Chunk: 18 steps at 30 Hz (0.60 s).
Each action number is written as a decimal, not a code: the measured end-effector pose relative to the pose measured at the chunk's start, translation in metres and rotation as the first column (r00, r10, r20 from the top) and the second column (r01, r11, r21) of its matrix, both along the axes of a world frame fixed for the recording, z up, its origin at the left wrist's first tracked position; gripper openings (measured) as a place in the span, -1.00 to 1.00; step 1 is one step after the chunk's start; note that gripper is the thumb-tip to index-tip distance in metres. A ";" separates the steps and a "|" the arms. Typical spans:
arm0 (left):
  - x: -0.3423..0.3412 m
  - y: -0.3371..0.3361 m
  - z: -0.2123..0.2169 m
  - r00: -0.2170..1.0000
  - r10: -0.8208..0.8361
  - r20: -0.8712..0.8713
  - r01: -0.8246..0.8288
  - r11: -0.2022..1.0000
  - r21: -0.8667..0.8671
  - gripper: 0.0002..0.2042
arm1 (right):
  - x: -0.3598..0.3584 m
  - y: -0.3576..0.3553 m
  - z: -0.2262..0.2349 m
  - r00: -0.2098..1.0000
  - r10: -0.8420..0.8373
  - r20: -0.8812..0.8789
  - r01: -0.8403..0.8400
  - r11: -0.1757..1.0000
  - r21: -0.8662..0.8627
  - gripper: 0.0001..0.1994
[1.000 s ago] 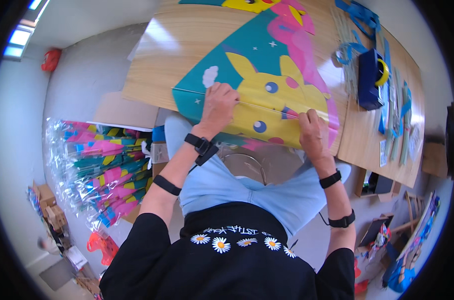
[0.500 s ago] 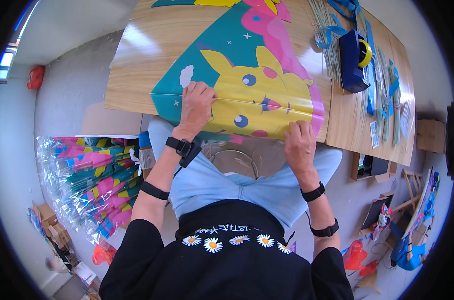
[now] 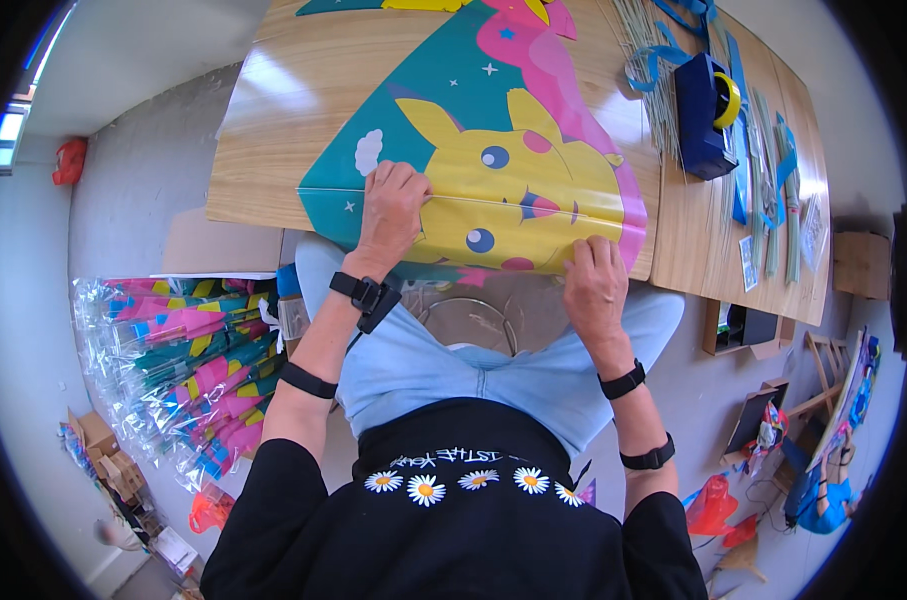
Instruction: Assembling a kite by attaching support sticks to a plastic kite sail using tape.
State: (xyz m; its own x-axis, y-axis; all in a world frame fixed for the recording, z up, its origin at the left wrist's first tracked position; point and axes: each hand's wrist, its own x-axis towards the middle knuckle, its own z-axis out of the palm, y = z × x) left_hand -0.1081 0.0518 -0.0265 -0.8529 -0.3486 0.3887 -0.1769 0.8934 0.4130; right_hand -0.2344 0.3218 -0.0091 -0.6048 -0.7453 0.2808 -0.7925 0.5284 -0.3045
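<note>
A printed kite in yellow, teal and pink, with a big-eared cartoon face, lies spread over the near edge of the wooden table, its front part hanging over my lap. A straight pale line, a thin rod or a crease, runs across it. My left hand is closed on the sheet left of the face, fingers curled under and knuckles up. Near the front right edge, my right hand pinches the kite with fingers and thumb together. What lies under the fingertips is hidden.
On the table, a dark blue tape dispenser stands to the right among thin rods and blue ribbons. Clear-wrapped bundles of folded kites lie at my left. Cardboard boxes stand at the right.
My right hand has shifted very slightly left along the kite's edge. My left hand stays in place, and the kite has barely moved.
</note>
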 end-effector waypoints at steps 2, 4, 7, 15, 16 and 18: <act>0.000 -0.001 0.000 1.000 -0.005 0.006 0.005 1.000 -0.005 -0.91 | 0.000 0.000 0.000 1.000 0.004 -0.006 -0.004 1.000 0.008 -0.81; 0.000 -0.001 -0.001 1.000 -0.011 0.012 0.011 1.000 -0.010 -0.91 | 0.001 0.001 -0.001 1.000 -0.008 0.017 0.007 1.000 0.029 -0.77; 0.000 -0.001 -0.001 1.000 -0.011 0.014 0.012 1.000 -0.022 -0.90 | 0.002 0.002 -0.002 0.999 -0.018 0.034 0.016 0.998 0.058 -0.74; -0.003 0.000 0.002 0.999 -0.018 0.028 0.019 0.998 -0.055 -0.90 | 0.002 0.002 -0.003 1.000 -0.015 0.017 0.014 0.998 0.065 -0.75; -0.003 0.000 0.003 0.999 -0.019 0.028 0.020 0.998 -0.055 -0.90 | 0.002 0.002 -0.002 1.000 -0.015 0.015 0.014 0.998 0.060 -0.74; -0.003 0.000 0.003 0.999 -0.015 0.037 0.017 0.998 -0.056 -0.91 | 0.002 0.002 -0.002 1.000 -0.015 0.014 0.014 0.998 0.056 -0.74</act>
State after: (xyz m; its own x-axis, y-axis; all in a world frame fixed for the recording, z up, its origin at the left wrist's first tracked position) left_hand -0.1107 0.0518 -0.0234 -0.8722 -0.3133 0.3756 -0.1765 0.9178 0.3558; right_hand -0.2322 0.3234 -0.0111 -0.6192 -0.7508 0.2299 -0.7804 0.5562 -0.2857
